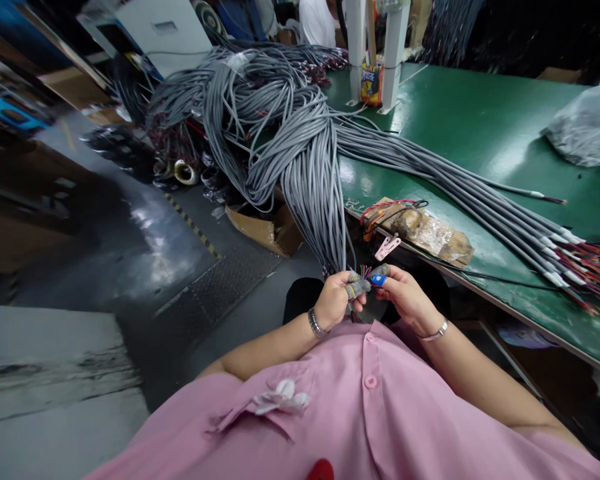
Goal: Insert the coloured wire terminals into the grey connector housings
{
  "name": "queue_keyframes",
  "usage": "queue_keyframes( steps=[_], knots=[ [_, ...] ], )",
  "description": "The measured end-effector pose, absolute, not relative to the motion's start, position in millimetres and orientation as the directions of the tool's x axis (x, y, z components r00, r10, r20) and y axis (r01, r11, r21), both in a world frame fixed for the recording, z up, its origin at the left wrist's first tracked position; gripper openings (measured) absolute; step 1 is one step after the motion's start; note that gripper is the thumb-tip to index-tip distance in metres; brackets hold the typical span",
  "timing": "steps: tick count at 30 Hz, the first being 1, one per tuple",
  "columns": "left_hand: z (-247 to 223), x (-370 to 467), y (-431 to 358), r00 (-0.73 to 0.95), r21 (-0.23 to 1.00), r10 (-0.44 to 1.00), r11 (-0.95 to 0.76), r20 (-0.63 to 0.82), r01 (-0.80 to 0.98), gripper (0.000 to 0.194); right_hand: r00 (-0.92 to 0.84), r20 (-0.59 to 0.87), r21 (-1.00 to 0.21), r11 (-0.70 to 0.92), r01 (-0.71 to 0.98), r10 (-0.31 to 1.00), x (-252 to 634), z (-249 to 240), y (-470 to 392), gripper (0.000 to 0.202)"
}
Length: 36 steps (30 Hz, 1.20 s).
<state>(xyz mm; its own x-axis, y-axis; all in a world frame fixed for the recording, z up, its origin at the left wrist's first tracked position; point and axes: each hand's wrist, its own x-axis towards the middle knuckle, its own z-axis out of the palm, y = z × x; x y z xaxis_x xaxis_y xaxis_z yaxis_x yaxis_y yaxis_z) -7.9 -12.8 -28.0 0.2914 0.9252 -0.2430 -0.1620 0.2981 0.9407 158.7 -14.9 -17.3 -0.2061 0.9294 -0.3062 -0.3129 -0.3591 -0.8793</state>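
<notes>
In front of my shirt, my left hand (334, 301) is closed in a pinch on the end of a grey cable, with grey-and-yellow covers on its fingertips. Thin coloured wires (365, 271) fan out above that pinch. Close beside it, my right hand (403, 299) is also closed, its fingers pressed together at the wires. A small blue piece (379, 280) shows at its thumb; whether it is held or worn, I cannot tell. Just beyond the hands hangs a thick bundle of grey cables (315, 180), draped over the table edge.
Stripped cable ends (575, 267) lie on the green table (455, 113) at right. By its front edge are a taped wooden block (430, 233) and a pink clip (388, 247). A cardboard box (270, 230) sits below; a plastic bag (587, 127) lies far right.
</notes>
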Motion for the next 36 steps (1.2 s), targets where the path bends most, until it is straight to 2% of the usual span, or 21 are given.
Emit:
queue_keyframes(
  steps=[17, 25, 36],
  knots=[
    [-24.8, -6.9, -14.6, 0.289, 0.943, 0.926, 0.296, -0.244, -0.150, 0.030, -0.182, -0.292, -0.887, -0.337, -0.315, 0.939, 152.9, -7.7, -16.2, 0.028],
    [-25.9, -6.3, -15.8, 0.285, 0.943, 0.929, 0.290, -0.235, -0.166, 0.031, -0.170, -0.259, -0.890, -0.304, -0.341, 0.951, 152.1, -15.1, -17.3, 0.023],
    [-26.9, -6.0, -15.3, 0.286, 0.939, 0.923, 0.309, -0.257, -0.153, 0.031, -0.162, -0.266, -0.897, -0.306, -0.320, 0.950, 150.7, -12.7, -17.2, 0.026]
  ],
)
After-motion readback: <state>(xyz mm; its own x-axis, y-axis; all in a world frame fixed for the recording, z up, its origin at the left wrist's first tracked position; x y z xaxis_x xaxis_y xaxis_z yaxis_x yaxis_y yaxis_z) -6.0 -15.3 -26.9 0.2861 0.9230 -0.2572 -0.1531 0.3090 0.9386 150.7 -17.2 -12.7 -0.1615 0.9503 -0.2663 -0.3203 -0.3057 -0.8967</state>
